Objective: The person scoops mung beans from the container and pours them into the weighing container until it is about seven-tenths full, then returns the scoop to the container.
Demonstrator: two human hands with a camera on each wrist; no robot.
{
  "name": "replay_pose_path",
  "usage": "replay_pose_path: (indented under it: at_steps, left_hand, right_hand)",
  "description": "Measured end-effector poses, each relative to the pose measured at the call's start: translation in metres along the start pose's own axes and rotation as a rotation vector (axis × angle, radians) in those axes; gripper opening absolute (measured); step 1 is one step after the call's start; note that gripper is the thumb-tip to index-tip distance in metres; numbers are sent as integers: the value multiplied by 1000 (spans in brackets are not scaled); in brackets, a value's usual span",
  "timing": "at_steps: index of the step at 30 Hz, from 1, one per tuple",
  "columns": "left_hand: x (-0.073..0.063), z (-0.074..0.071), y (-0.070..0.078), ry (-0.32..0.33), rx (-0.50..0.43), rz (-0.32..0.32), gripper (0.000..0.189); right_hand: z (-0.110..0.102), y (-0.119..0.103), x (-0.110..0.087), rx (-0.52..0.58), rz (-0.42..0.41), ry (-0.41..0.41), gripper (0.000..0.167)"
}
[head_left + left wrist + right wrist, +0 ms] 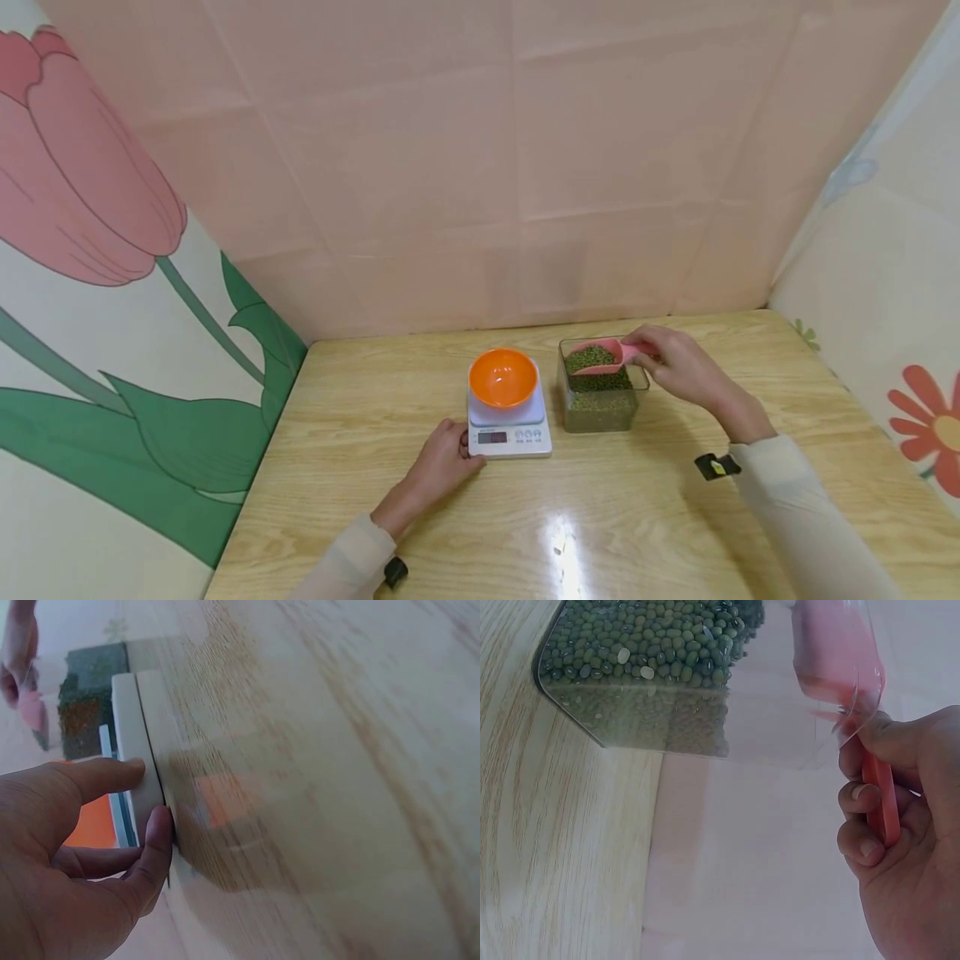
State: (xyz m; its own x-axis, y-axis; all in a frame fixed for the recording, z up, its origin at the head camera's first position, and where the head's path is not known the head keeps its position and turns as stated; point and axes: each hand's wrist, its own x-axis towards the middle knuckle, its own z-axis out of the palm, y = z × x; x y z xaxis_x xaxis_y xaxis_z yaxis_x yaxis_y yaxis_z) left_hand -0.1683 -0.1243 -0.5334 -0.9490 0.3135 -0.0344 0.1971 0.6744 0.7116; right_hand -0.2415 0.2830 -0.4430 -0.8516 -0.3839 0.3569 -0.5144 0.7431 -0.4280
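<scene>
My right hand grips the handle of a pink scoop, its fingers curled round it in the right wrist view. The scoop is at the top of a clear square container of green mung beans. My left hand holds the front left corner of a white kitchen scale, thumb at the front edge and fingers at the side. An orange bowl rests on the scale's platform. The digits on its display are too small to read.
The wood-grain table meets a pink-covered wall at the back. Panels printed with flowers stand at left and right. The bean container is just right of the scale, a narrow gap between them.
</scene>
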Motion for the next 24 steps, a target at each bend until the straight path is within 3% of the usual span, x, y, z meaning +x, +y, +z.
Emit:
replay_pose_path:
  at_steps: [13,24]
  left_hand:
    - [0,-1,0,0,-2,-7,46]
    - [1,1,-1,1,-8,-8,47]
  right_hand:
    - [-4,2,-1,3,-9,48,15]
    - [-8,1,-2,6,9,43,15]
